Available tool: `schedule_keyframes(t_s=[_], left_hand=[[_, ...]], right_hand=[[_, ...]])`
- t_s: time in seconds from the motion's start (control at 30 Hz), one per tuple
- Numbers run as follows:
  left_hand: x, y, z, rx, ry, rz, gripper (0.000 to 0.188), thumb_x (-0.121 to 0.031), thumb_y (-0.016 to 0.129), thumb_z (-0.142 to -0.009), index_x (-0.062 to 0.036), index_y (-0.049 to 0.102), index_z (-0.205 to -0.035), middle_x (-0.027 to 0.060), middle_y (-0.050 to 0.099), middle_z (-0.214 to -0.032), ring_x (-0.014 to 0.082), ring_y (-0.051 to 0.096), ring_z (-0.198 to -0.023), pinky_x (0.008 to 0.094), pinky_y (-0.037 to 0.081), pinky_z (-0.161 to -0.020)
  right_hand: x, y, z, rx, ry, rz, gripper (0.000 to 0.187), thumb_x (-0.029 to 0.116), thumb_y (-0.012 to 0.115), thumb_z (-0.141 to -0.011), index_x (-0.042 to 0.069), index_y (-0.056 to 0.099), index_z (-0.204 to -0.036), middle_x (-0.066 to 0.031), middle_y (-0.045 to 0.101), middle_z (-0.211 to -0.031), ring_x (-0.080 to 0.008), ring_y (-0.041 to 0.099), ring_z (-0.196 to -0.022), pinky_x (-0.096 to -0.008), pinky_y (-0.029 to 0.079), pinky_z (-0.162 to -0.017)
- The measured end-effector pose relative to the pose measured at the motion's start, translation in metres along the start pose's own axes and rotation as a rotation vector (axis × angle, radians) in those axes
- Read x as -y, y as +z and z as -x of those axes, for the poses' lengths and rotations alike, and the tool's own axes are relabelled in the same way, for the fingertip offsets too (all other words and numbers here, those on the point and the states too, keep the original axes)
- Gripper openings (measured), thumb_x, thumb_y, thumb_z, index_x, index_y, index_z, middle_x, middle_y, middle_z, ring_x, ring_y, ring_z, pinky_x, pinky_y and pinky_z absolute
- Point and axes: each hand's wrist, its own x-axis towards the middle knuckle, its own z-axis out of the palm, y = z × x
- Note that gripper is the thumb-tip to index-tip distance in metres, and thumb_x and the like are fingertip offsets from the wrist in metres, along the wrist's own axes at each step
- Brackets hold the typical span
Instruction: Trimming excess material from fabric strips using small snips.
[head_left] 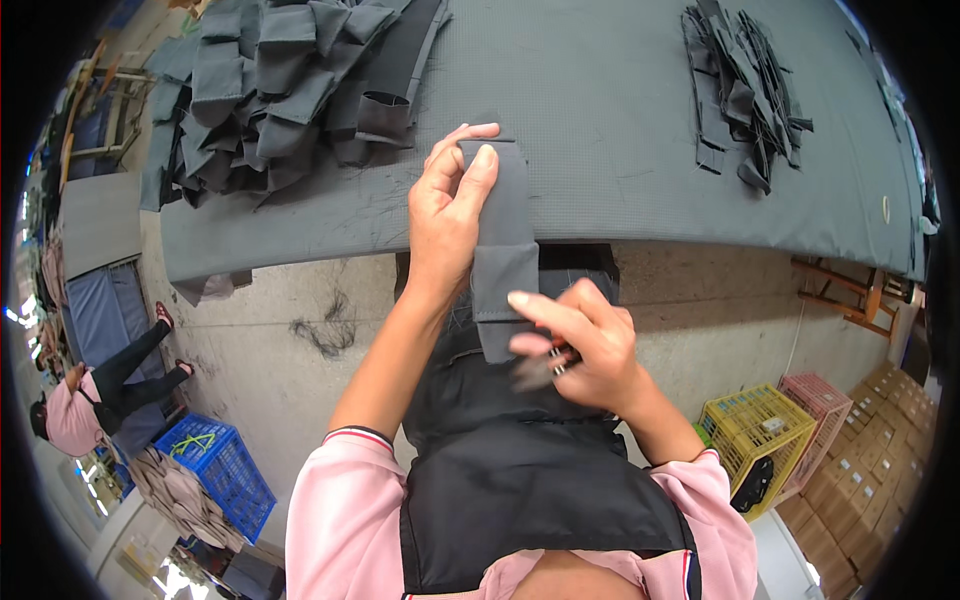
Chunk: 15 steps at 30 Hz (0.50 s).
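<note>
A folded strip of dark grey fabric (505,215) hangs before me over the table's near edge. My left hand (450,195) grips its upper end, thumb on the face and fingers behind. Lower down, a stitched flap lies across the strip. My right hand (590,345) is at this lower part, its thumb over the flap and its fingers curled round a pair of thread snips (545,368). Motion blurs the snips' blades; a bit of orange shows beside them. I cannot tell whether the right thumb presses the fabric.
A heap of grey fabric pieces (270,95) covers the table's far left. A smaller bundle of strips (745,95) lies at the right on the cloth-covered table (600,130). Blue (220,475) and yellow crates (757,440) stand below; a person (95,395) sits at left.
</note>
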Motion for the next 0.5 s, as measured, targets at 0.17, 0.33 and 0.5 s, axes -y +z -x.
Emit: schedule_keyframes(t_s=[0.17,0.33,0.5], left_hand=[[0.010,-0.012,-0.002,0.040,-0.171,0.172,0.028,-0.021,0.055,-0.094,-0.0017,0.054,-0.073,0.0122,0.050,-0.130,0.0240,0.041,-0.123,0.0325,0.034,-0.098],[-0.013,-0.030,0.046,-0.174,0.194,-0.421,0.035,-0.030,0.061,-0.089,-0.0011,0.056,-0.108,0.0163,0.036,-0.141,0.0275,0.044,-0.123,0.0345,0.039,-0.095],[-0.019,-0.025,0.058,0.205,0.127,-0.416,0.025,-0.010,0.068,-0.080,-0.0012,0.060,-0.102,0.0100,0.062,-0.104,0.0184,0.060,-0.095,0.0289,0.047,-0.080]], right_hand=[[-0.022,0.012,-0.009,-0.134,-0.058,0.036,0.036,-0.006,0.073,-0.064,0.006,0.069,-0.098,-0.0043,0.050,-0.070,-0.0136,0.049,-0.059,-0.0244,0.044,-0.052],[-0.025,0.011,-0.018,-0.238,0.224,-0.130,0.017,-0.001,0.074,-0.070,0.003,0.066,-0.084,-0.0029,0.047,-0.068,-0.0139,0.042,-0.059,-0.0258,0.034,-0.058],[-0.032,0.004,-0.031,-0.010,0.508,-0.485,0.015,0.012,0.068,-0.081,-0.001,0.061,-0.078,-0.0006,0.047,-0.069,-0.0085,0.043,-0.064,-0.0234,0.034,-0.058]])
